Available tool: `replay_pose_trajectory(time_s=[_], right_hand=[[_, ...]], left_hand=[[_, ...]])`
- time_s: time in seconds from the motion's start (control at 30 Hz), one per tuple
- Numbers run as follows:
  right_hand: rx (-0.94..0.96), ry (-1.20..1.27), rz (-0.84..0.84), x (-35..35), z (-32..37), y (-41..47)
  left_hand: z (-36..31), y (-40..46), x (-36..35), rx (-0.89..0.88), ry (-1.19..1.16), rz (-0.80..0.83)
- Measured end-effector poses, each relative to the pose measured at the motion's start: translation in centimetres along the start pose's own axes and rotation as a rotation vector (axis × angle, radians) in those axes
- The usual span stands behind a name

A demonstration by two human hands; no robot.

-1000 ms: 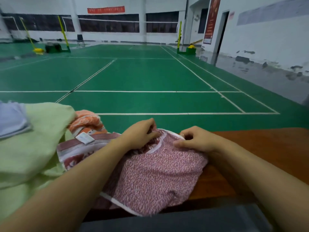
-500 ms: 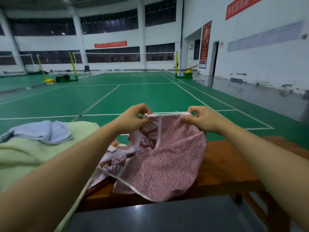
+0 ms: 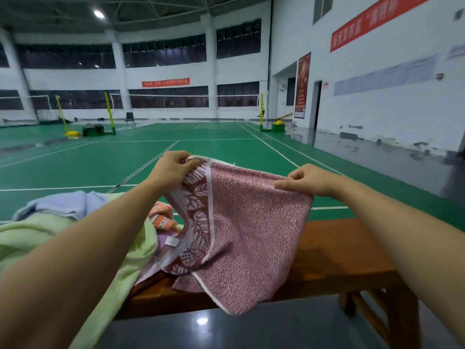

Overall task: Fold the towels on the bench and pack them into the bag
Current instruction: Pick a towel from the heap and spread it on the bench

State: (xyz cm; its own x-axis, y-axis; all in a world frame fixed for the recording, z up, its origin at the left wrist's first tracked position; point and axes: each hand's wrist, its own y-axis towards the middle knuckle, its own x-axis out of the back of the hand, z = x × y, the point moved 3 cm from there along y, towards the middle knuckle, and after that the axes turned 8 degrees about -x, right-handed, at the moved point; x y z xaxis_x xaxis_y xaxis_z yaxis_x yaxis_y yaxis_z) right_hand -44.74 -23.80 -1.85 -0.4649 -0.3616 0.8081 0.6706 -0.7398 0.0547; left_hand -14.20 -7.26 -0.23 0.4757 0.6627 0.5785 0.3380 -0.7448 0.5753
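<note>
While both hands pinch its top edge, the pink towel (image 3: pixel 251 222) hangs spread in the air above the bench (image 3: pixel 339 253). The left hand (image 3: pixel 171 170) has thumb and curled fingers closed on the corner by the leaf-patterned border; the right hand (image 3: pixel 309 181) grips the opposite end of the same edge, fingers folded over the cloth. Between them the edge sags a little, and the towel's lower part drapes down onto the bench and over its near side (a white care label (image 3: pixel 171 241) shows on the folded-back part to the left).

Left of the pink towel, on the bench, lies an orange towel (image 3: pixel 161 215), partly hidden behind the left forearm. Farther left sits a green towel (image 3: pixel 37 238), its near edge trailing off the bench, with a blue towel (image 3: pixel 63 204) bunched on top of it. Beyond the bench stretches a green court (image 3: pixel 214 147), with net posts (image 3: pixel 261 109) at its far end.
</note>
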Motion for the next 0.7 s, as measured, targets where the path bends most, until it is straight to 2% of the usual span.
replay_pose_trajectory(time_s=[0.17,0.37,0.5,0.6,0.7], right_hand=[[-0.067,-0.028,-0.092,1.7,-1.4,-0.2],[-0.090,-0.058,-0.223,3.2,-3.3,-1.7],[-0.073,-0.106,-0.251,3.8,-3.2,-2.6],[-0.060,-0.087,-0.235,4.3,-2.9,-3.2],[-0.050,-0.071,-0.248,5.1,-3.3,-3.8]], left_hand=[[0.8,-0.6,2.0,0.094,0.043,-0.082],[2.7,-1.9,4.2,0.211,-0.021,-0.149],[2.7,-2.5,4.9,0.204,0.000,-0.178],[2.2,-2.8,5.8,0.210,-0.037,-0.132],[2.3,-4.0,6.8,0.233,-0.145,-0.003]])
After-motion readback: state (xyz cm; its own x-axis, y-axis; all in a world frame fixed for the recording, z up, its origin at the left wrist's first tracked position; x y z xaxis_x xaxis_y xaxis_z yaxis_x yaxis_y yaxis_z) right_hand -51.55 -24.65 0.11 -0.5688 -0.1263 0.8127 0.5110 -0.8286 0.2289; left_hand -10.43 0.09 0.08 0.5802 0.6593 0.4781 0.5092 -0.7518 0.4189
